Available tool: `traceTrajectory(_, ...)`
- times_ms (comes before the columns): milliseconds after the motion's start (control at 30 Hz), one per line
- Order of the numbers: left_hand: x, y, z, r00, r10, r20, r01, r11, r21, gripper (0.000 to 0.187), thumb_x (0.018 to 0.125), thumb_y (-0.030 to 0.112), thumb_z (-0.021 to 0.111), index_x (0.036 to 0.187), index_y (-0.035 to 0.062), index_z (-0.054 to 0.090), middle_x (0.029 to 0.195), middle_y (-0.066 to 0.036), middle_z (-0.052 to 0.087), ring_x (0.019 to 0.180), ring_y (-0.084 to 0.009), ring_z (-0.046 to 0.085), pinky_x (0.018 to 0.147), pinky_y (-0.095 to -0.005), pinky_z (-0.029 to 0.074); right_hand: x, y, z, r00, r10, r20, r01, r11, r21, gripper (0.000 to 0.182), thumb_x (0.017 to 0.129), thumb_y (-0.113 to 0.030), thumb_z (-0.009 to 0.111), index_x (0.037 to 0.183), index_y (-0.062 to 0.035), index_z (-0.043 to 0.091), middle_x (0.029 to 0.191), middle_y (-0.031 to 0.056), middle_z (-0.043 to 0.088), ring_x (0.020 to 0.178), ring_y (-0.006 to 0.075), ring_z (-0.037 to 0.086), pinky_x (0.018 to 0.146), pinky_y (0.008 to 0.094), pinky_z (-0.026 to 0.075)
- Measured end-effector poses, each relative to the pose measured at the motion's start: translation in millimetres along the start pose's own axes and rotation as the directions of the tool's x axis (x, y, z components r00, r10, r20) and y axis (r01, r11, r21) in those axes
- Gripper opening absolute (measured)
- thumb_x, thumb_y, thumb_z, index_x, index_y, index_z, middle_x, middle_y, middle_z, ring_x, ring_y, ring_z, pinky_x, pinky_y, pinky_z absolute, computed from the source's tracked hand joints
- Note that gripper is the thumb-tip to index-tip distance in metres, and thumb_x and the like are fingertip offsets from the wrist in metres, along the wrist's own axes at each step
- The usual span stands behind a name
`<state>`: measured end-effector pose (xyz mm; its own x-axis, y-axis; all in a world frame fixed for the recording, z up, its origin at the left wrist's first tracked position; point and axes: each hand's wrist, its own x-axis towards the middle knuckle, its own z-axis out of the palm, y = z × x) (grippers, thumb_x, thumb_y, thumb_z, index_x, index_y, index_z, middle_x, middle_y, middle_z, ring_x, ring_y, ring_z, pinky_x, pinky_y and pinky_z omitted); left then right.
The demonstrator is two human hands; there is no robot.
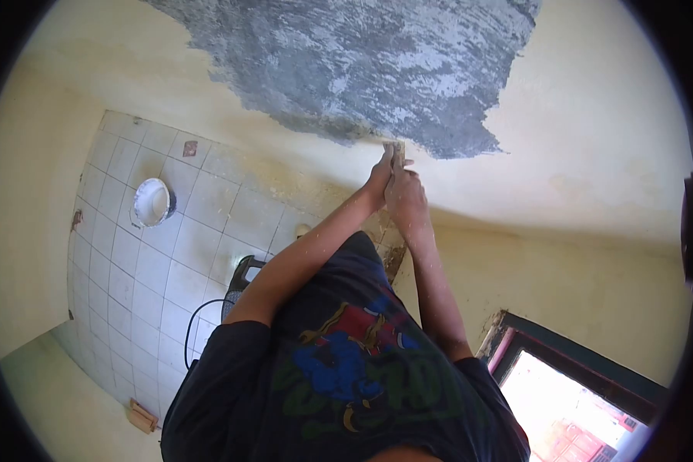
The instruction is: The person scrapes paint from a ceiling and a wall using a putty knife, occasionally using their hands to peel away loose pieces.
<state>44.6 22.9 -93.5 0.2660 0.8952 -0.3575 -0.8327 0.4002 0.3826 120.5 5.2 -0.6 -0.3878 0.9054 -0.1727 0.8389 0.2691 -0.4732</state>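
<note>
Both my hands meet on a small, flat, tan-brown scraper-like tool (399, 154), whose working edge is too small to make out. My left hand (379, 175) is closed on its left side, and my right hand (408, 199) grips it from the right and below. The tool is at the lower edge of a rough grey patch (377, 69) on the cream wall (593, 131). Pale specks dot both forearms. My fingers hide part of the tool.
A white-lined bucket (154, 202) stands on the tiled floor (169, 273) at the left. Near my left elbow are a black object (242, 279) and a dark cable (192, 323). A wooden piece (142, 416) lies lower left. A dark-framed opening (585, 369) is at lower right.
</note>
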Motion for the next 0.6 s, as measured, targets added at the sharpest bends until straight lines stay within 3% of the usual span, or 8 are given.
traceTrajectory(67, -6.3, 4.0, 0.1, 1.000, 0.005, -0.029, -0.005, 1.000, -0.006, 0.072, 0.090, 0.063, 0.030, 0.120, 0.0010, 0.049, 0.094, -0.016, 0.061, 0.092, -0.0252, 0.060, 0.088, -0.0395, 0.046, -9.3, 1.2, -2.0, 0.998, 0.008, -0.056, -0.008, 1.000, -0.008, 0.042, 0.087, -0.011, 0.044, 0.128, -0.0013, 0.043, 0.091, 0.0308, 0.059, 0.086, 0.0447, 0.059, 0.073, 0.0495, 0.048)
traceTrajectory(133, -14.5, 2.9, -1.2, 0.999, -0.002, -0.050, 0.000, 1.000, -0.031, 0.063, 0.090, 0.060, 0.038, 0.117, 0.0049, 0.052, 0.099, -0.014, 0.060, 0.091, -0.0230, 0.059, 0.085, -0.0392, 0.046, -20.1, 13.7, -15.0, 0.995, -0.090, 0.036, 0.075, 0.952, 0.296, 0.052, 0.086, -0.011, 0.046, 0.136, -0.0026, 0.035, 0.094, 0.0260, 0.062, 0.080, 0.0391, 0.062, 0.069, 0.0456, 0.050)
traceTrajectory(167, -15.8, 0.0, -1.2, 0.999, 0.003, -0.054, -0.005, 0.999, -0.046, 0.063, 0.090, 0.060, 0.038, 0.117, 0.0049, 0.052, 0.099, -0.014, 0.060, 0.091, -0.0230, 0.059, 0.085, -0.0392, 0.046, -24.1, 27.3, -14.2, 0.994, -0.094, 0.049, 0.076, 0.955, 0.288, 0.052, 0.086, -0.011, 0.046, 0.136, -0.0026, 0.035, 0.094, 0.0260, 0.062, 0.080, 0.0391, 0.062, 0.069, 0.0456, 0.050)
traceTrajectory(233, -15.7, -8.3, -2.8, 0.995, -0.098, -0.035, 0.101, 0.990, 0.096, 0.058, 0.090, 0.059, 0.040, 0.114, 0.0077, 0.054, 0.099, -0.011, 0.060, 0.089, -0.0200, 0.059, 0.080, -0.0359, 0.046, -30.2, 59.6, -5.3, 0.989, 0.042, 0.140, -0.108, 0.856, 0.505, 0.051, 0.087, -0.013, 0.050, 0.137, -0.0083, 0.039, 0.075, 0.0085, 0.058, 0.053, 0.0149, 0.055, 0.044, 0.0269, 0.040)
traceTrajectory(333, -13.8, -36.0, 4.3, 0.989, -0.126, -0.079, 0.134, 0.986, 0.104, 0.049, 0.089, 0.057, 0.045, 0.102, 0.0112, 0.055, 0.092, -0.007, 0.060, 0.088, -0.0169, 0.059, 0.074, -0.0340, 0.046, -42.6, 81.2, -2.7, 0.992, 0.018, 0.126, -0.092, 0.784, 0.613, 0.051, 0.086, -0.014, 0.049, 0.136, -0.0099, 0.039, 0.068, 0.0011, 0.049, 0.047, 0.0041, 0.042, 0.040, 0.0192, 0.032)
traceTrajectory(400, -14.6, -48.5, 16.7, 0.977, -0.146, -0.153, 0.168, 0.975, 0.148, 0.044, 0.088, 0.056, 0.049, 0.093, 0.0118, 0.051, 0.088, -0.005, 0.059, 0.083, -0.0155, 0.057, 0.071, -0.0345, 0.046, -50.7, 83.3, -11.8, 0.978, 0.075, 0.196, -0.182, 0.766, 0.616, 0.050, 0.087, -0.014, 0.047, 0.136, -0.0098, 0.038, 0.069, 0.0015, 0.050, 0.046, 0.0047, 0.041, 0.039, 0.0199, 0.032)
traceTrajectory(533, -17.6, -52.8, 40.6, 0.981, -0.142, -0.132, 0.170, 0.957, 0.233, 0.045, 0.087, 0.055, 0.050, 0.096, 0.0106, 0.049, 0.083, -0.004, 0.055, 0.078, -0.0152, 0.055, 0.068, -0.0352, 0.046, -52.5, 85.2, -24.2, 0.939, 0.194, 0.285, -0.336, 0.703, 0.627, 0.043, 0.091, -0.017, 0.042, 0.133, -0.0076, 0.038, 0.066, 0.0012, 0.050, 0.042, 0.0051, 0.039, 0.035, 0.0201, 0.030)
traceTrajectory(600, -13.7, -58.9, 52.5, 0.970, 0.015, -0.241, 0.064, 0.946, 0.318, 0.046, 0.087, 0.053, 0.051, 0.096, 0.0087, 0.047, 0.077, -0.002, 0.051, 0.075, -0.0137, 0.053, 0.062, -0.0334, 0.046, -49.1, 88.2, -27.6, 0.956, 0.176, 0.236, -0.290, 0.700, 0.652, 0.043, 0.092, -0.018, 0.040, 0.133, -0.0068, 0.037, 0.064, 0.0008, 0.049, 0.041, 0.0050, 0.038, 0.035, 0.0200, 0.029)
